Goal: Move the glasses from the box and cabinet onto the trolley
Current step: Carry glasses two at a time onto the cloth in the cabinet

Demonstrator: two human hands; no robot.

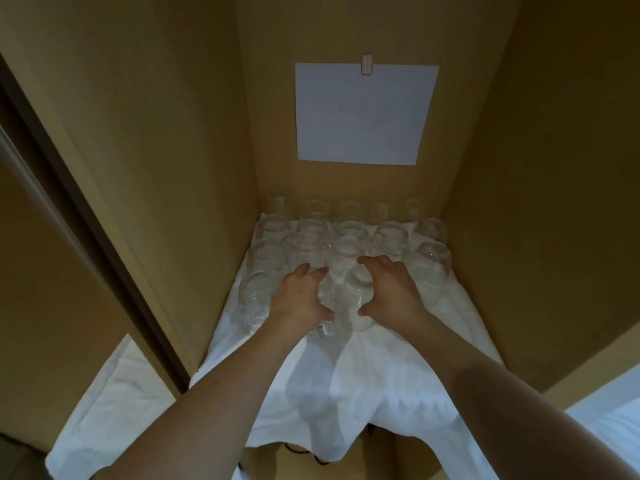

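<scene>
Several clear glasses (349, 233) stand upside down in rows on a white cloth (374, 368) inside a wooden cabinet compartment (166, 174). My left hand (299, 296) curls round a front glass (323, 306), thumb near its lower side. My right hand (391, 285) wraps round the neighbouring front glass (356, 299), fingers over its top and thumb at its near side. Both glasses rest on the cloth. The trolley is out of view.
A white paper sheet (363, 112) is taped to the cabinet's back wall. The cloth hangs over the shelf's front edge. More white cloth (110, 393) lies on a lower shelf at left. Cabinet side walls stand close on both sides.
</scene>
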